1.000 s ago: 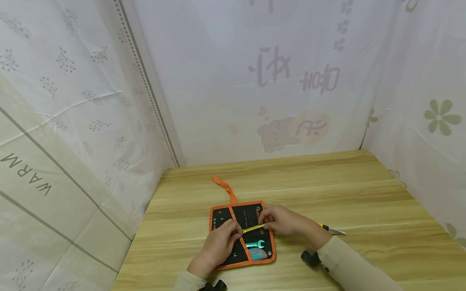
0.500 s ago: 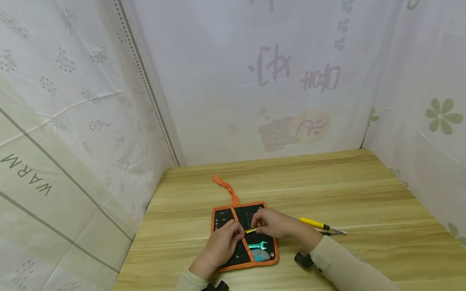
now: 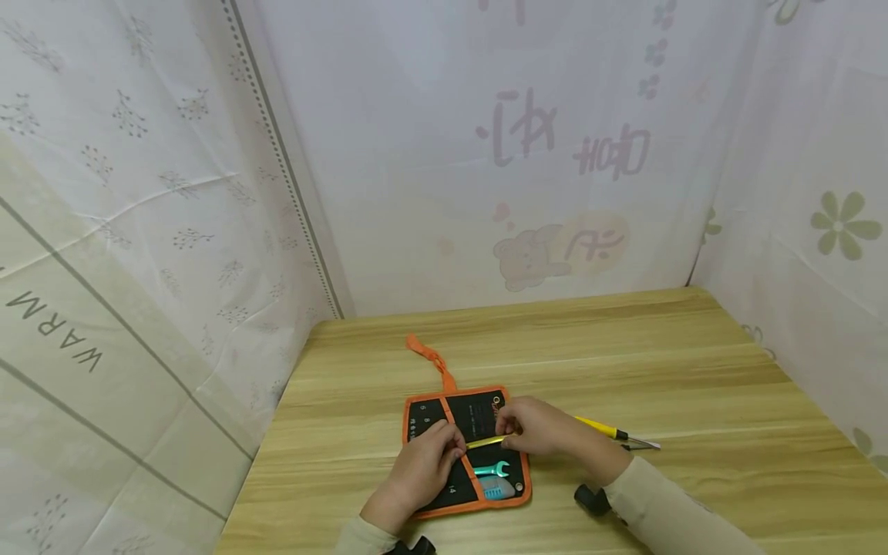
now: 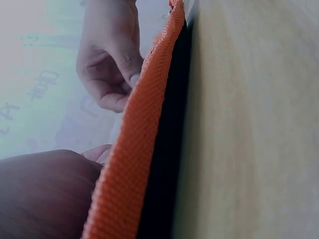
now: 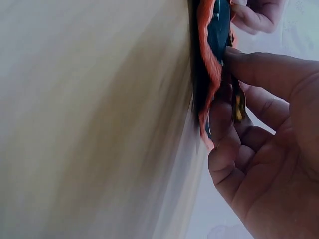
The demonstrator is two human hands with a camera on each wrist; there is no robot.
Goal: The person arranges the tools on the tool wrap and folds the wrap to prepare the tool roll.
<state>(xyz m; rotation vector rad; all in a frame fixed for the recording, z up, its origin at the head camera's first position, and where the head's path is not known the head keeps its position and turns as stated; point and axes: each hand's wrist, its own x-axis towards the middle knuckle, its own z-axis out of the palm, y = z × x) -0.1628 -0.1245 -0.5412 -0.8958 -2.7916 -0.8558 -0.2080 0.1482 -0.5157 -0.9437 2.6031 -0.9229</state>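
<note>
A black tool pouch with orange trim point(image 3: 479, 505) lies spread on the table, numbers printed along its left part. My left hand point(image 3: 425, 465) pinches the orange pocket edge near its middle, by the inner end of a slim yellow tool point(image 3: 486, 442). My right hand point(image 3: 537, 425) holds the tool's outer end between thumb and fingers; this end looks dark and gold point(image 5: 239, 107) in the right wrist view. The tool's exact kind is unclear. Below it, a green open-end wrench point(image 3: 494, 469) and a grey-and-teal handled tool point(image 3: 496, 487) stick out of the pocket.
A yellow-handled screwdriver point(image 3: 603, 427) lies right of the pouch, partly behind the right forearm, with a dark slender thing point(image 3: 637, 446) beside its blade. An orange strap point(image 3: 428, 353) trails from the pouch's far edge. Patterned curtains point(image 3: 444, 154) border the wooden table point(image 3: 624, 339).
The right hand moved left along the yellow tool, then back right, leaving more of it showing. The left hand stays almost where it was. The pouch shifted slightly right early on.
</note>
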